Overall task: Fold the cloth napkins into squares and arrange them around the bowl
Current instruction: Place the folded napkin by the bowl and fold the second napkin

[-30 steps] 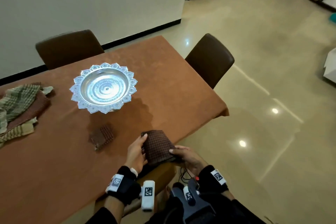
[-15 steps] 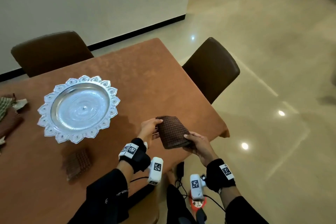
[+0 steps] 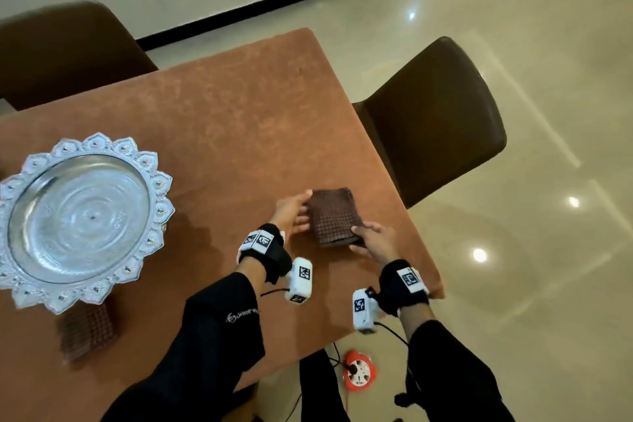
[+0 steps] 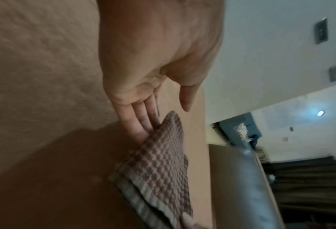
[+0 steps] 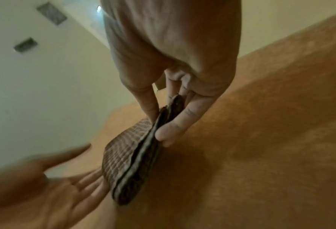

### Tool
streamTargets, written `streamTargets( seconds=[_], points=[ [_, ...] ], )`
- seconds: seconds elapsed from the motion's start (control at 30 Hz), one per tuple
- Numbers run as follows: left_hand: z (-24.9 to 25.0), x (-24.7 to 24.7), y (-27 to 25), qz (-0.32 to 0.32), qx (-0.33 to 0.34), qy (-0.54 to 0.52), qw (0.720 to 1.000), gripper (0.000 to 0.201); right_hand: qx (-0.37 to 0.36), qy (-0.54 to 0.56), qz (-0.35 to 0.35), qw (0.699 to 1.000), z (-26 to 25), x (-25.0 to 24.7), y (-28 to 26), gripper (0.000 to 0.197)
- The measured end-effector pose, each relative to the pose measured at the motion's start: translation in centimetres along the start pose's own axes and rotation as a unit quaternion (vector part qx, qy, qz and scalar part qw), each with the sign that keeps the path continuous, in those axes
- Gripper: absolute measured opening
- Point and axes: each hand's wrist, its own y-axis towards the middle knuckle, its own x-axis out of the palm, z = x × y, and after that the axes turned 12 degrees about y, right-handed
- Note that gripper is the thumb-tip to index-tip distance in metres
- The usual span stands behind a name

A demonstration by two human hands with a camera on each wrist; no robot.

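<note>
Head view shows the folded brown checked cloth napkin (image 3: pixel 334 217) above the orange desk (image 3: pixel 222 120), right of the silver scalloped bowl (image 3: pixel 78 216); right hand (image 3: pixel 375 241) pinches its corner, left hand (image 3: pixel 289 214) touches it with straight fingers

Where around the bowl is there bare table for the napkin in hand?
Bare tablecloth lies between the bowl and the held napkin, and behind the bowl toward the far chair. Crowded: the near side, where a folded napkin sits.
</note>
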Motion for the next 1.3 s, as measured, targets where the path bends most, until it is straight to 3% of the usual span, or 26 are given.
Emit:
streamTargets(
  seconds=[0.13, 0.3, 0.57, 0.83, 0.9, 1.07, 1.17, 1.3],
  points=[
    [-4.1, 1.5, 1.6, 0.068, -0.005, 0.04, 0.997, 0.034, -0.031, -0.043, 0.04, 0.998, 2.0, -0.1, 1.7, 0.011],
    [-4.0, 1.7, 1.8, 0.1, 0.028, 0.118, 0.988, 0.044, -0.012, -0.05, 0.033, 0.998, 1.3, -0.4, 1.1, 0.012],
    [-6.7, 0.3, 1.2, 0.183, 0.046, 0.071, 0.98, 0.033, -0.016, -0.008, -0.034, 0.999, 2.3, -0.6, -0.5, 0.02],
    [-8.0, -0.2, 0.8, 0.168, 0.041, 0.078, 0.982, 0.035, -0.056, -0.114, -0.015, 0.992, 3.9, -0.5, -0.9, 0.011],
    [-7.8, -0.4, 0.8, 0.161, 0.038, 0.095, 0.982, 0.035, -0.089, -0.18, 0.002, 0.98, 4.1, -0.7, -1.0, 0.008],
    [-7.9, -0.9, 0.2, 0.151, 0.066, 0.153, 0.974, 0.029, -0.178, -0.358, 0.04, 0.916, 4.2, -0.8, -1.8, 0.015],
    [-7.3, -1.6, -0.2, 0.148, 0.091, 0.184, 0.967, 0.032, -0.182, -0.432, 0.069, 0.881, 3.8, -0.3, -2.7, 0.026],
    [-7.4, -3.8, -1.8, 0.146, 0.1, 0.192, 0.965, 0.033, -0.155, -0.436, 0.108, 0.88, 4.0, -0.2, -3.7, 0.035]
  ],
)
